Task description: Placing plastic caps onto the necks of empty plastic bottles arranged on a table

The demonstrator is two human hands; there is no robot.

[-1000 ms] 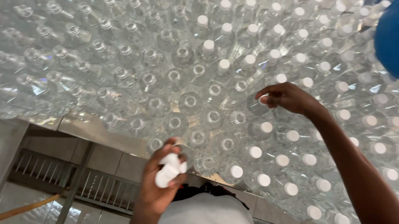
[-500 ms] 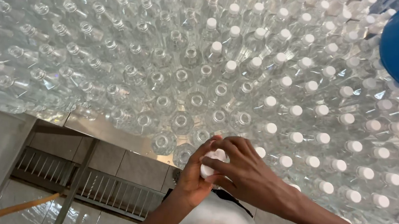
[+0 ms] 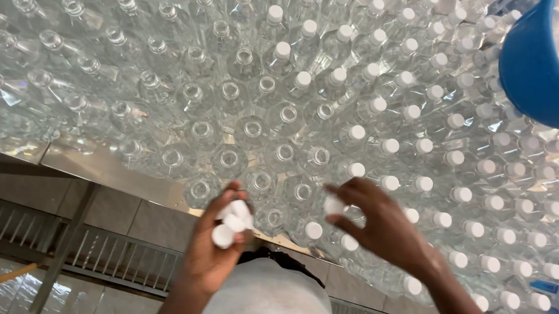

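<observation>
White caps (image 3: 230, 223) are clutched in the curled left hand (image 3: 211, 254). One cap (image 3: 334, 205) is pinched by the right hand (image 3: 384, 225) over the near bottles (image 3: 254, 133).

Both arms bare, no sleeves visible, no gloves, rings or watch. Left hand (image 3: 212, 251) and right hand (image 3: 384, 225) both uncovered. Torso in a light grey garment (image 3: 270, 303), dark band at its upper edge.
</observation>
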